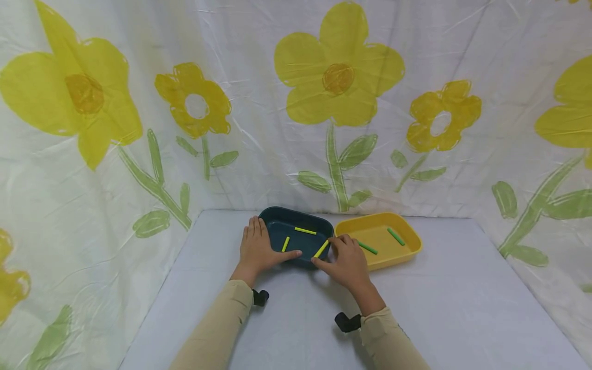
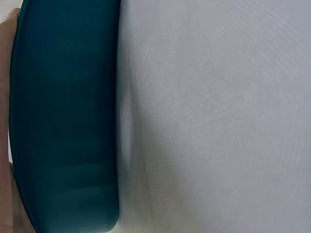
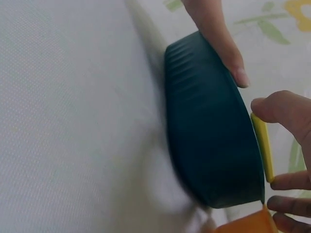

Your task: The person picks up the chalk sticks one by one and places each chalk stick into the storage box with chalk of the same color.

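My right hand (image 1: 347, 262) pinches a yellow chalk-like stick (image 1: 321, 248) by its two ends, thumb at the near end. In the right wrist view, that stick (image 3: 263, 148) lies along the rim of a dark teal tray (image 3: 209, 121). Fingers straight, my left hand (image 1: 259, 249) rests over the left side of this tray (image 1: 296, 213), its thumb stretched along the near rim. Inside the tray lie two more yellow sticks, one toward the back (image 1: 306, 231) and one nearer the left hand (image 1: 285, 244). The left wrist view is mostly the tray's outer wall (image 2: 63, 116).
A yellow tray (image 1: 342, 228) stands against the teal one on the right, holding two green sticks, one (image 1: 395, 236) farther right and one (image 1: 368, 248) by the right hand. Both trays sit on a white-covered table (image 1: 296, 318). Behind hangs a flower-print curtain (image 1: 259, 169).
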`<state>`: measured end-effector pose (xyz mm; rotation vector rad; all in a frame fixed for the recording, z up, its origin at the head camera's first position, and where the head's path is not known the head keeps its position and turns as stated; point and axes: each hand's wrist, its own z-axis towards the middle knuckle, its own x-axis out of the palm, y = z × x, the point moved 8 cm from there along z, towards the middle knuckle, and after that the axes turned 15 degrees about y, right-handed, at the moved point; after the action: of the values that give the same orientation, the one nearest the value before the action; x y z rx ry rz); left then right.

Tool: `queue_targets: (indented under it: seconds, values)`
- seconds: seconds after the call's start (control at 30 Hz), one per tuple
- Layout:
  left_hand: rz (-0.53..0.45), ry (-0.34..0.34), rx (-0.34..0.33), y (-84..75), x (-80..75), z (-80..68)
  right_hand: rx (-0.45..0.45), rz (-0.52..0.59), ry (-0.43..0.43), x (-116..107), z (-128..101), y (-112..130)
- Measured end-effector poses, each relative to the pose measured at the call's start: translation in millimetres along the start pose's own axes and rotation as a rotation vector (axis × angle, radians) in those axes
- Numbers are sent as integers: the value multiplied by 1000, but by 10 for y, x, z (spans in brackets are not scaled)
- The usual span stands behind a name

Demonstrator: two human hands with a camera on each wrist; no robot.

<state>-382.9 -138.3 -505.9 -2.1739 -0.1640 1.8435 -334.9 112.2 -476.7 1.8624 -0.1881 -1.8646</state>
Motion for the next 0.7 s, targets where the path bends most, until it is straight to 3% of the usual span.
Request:
queue_targets:
  seconds: [0.7]
  values:
    - [-10, 17, 0, 8, 14, 14, 30, -17, 19, 7, 17, 5]
